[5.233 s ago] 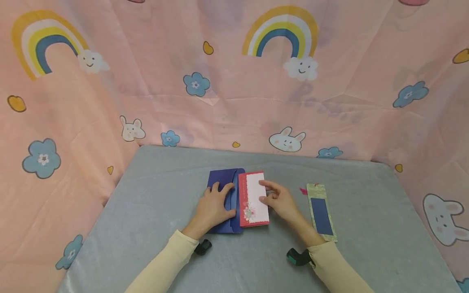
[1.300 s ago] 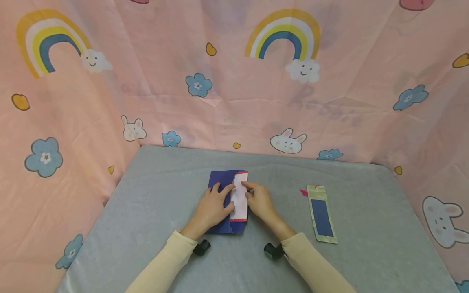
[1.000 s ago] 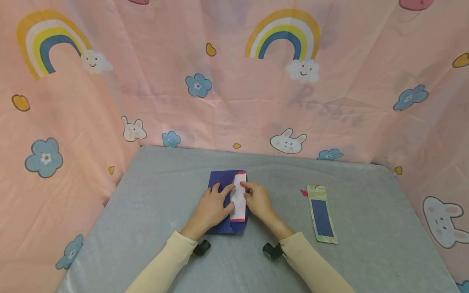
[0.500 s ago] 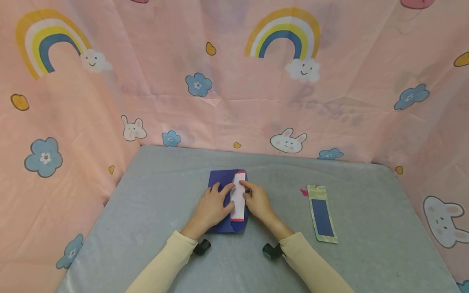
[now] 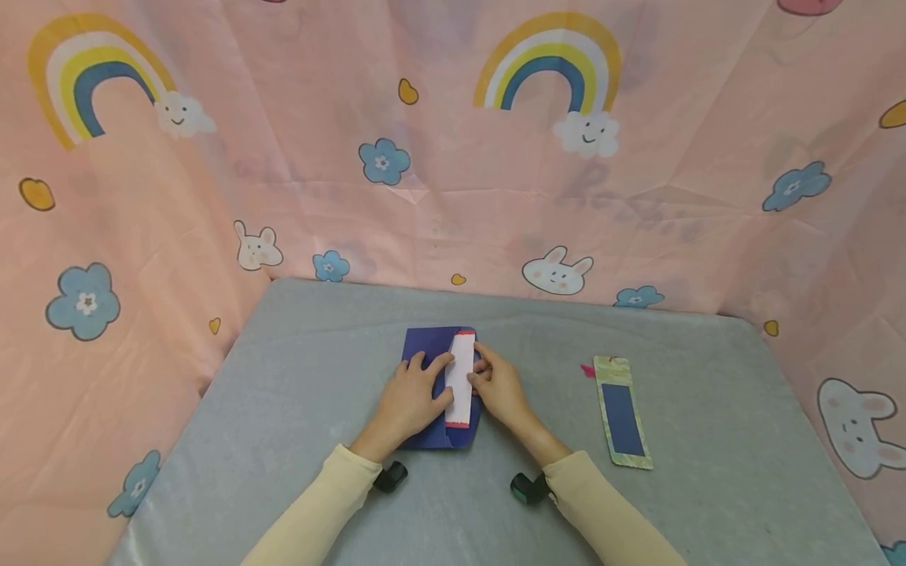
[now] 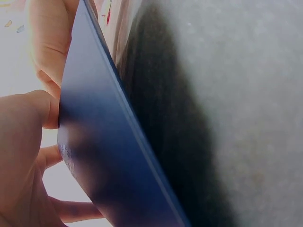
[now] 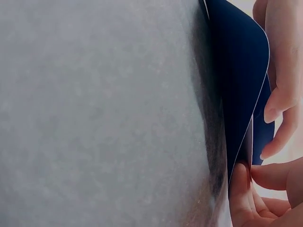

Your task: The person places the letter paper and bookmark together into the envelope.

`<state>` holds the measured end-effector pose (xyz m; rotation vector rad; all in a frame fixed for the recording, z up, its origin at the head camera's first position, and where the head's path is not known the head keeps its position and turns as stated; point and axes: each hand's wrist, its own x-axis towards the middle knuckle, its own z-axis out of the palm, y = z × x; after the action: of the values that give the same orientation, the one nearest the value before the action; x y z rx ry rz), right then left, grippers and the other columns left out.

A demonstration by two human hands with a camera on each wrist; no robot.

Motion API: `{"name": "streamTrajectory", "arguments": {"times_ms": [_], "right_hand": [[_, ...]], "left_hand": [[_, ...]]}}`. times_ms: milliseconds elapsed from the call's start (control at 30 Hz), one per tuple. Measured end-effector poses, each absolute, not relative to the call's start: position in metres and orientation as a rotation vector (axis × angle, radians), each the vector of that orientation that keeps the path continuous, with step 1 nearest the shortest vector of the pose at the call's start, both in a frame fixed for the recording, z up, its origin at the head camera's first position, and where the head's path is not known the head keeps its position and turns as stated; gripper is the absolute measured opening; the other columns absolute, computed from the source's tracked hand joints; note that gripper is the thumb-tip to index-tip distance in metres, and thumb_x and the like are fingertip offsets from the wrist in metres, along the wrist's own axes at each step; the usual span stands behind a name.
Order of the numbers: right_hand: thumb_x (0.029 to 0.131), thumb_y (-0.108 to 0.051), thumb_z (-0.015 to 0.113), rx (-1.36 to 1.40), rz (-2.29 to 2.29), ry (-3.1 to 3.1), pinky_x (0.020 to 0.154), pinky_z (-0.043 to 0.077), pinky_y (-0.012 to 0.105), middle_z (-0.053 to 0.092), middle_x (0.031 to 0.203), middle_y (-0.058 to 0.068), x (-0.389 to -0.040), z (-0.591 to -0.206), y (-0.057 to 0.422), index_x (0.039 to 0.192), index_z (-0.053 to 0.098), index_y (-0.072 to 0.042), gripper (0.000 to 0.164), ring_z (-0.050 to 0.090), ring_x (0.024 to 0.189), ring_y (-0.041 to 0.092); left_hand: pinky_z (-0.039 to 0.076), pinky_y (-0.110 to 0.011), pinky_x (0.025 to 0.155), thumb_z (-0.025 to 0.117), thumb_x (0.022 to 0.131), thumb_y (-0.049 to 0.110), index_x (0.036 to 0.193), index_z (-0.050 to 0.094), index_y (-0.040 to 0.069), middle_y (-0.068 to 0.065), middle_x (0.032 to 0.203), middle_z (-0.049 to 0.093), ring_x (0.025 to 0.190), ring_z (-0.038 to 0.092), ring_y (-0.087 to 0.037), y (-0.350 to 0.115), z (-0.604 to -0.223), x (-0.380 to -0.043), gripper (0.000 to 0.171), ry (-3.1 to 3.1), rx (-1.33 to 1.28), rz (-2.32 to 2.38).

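Blue envelope (image 5: pixel 425 343), head view: left hand (image 5: pixel 406 399) rests on it, fingers spread. White card (image 5: pixel 460 385) along envelope's three o'clock side, long axis twelve to six, nine o'clock from right hand (image 5: pixel 504 395), nearer its free edge. Remainder hidden, likely inside. Left wrist view: left hand cut off, card unseen. Right wrist view: thumb and finger pinch card; only sliver shows.

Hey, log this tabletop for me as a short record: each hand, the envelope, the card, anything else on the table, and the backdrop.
Left hand: rests on the envelope, fingers spread
Right hand: pinches the card's edge
Envelope: dark blue, flap open
Card: white with red edging, partly inside the envelope
Bookmark: green border, blue panel, pink tassel
Table covering: grey
Backdrop: pink, rainbows, rabbits, flowers
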<state>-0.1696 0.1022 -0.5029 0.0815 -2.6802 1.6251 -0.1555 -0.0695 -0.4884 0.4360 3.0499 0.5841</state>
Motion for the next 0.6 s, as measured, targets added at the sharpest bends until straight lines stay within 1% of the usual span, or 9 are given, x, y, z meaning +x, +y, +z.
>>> {"name": "streamTrajectory", "arguments": {"times_ms": [133, 400, 600], "right_hand": [[0.087, 0.004, 0.065, 0.089, 1.620, -2.681, 0.058, 0.051, 0.019, 0.065, 0.091, 0.015, -0.1693, -0.5030, 0.1028, 0.142, 0.049, 0.002, 0.057, 0.057, 0.063, 0.007], [0.089, 0.004, 0.064, 0.084, 1.626, -2.718, 0.060, 0.055, 0.022, 0.063, 0.093, 0.014, -0.1709, -0.4993, 0.1020, 0.144, 0.049, 0.000, 0.057, 0.058, 0.065, 0.008], [0.089, 0.004, 0.063, 0.089, 1.626, -2.740, 0.059, 0.054, 0.023, 0.062, 0.093, 0.014, -0.1705, -0.4973, 0.1021, 0.144, 0.048, 0.001, 0.057, 0.058, 0.064, 0.009]], "left_hand": [[0.051, -0.062, 0.091, 0.058, 0.091, 0.039, 0.143, 0.051, 0.030, -0.026, 0.142, 0.052, 0.124, 0.054, -0.051, -0.0696, -0.4883, -0.1562, 0.053, 3.043, 0.435, 0.588], [0.051, -0.062, 0.092, 0.058, 0.091, 0.040, 0.143, 0.051, 0.030, -0.026, 0.143, 0.052, 0.124, 0.054, -0.050, -0.0704, -0.4886, -0.1566, 0.053, 3.042, 0.430, 0.579], [0.051, -0.062, 0.092, 0.058, 0.091, 0.040, 0.143, 0.051, 0.030, -0.026, 0.143, 0.052, 0.124, 0.054, -0.050, -0.0698, -0.4869, -0.1550, 0.053, 3.040, 0.430, 0.573]]}}
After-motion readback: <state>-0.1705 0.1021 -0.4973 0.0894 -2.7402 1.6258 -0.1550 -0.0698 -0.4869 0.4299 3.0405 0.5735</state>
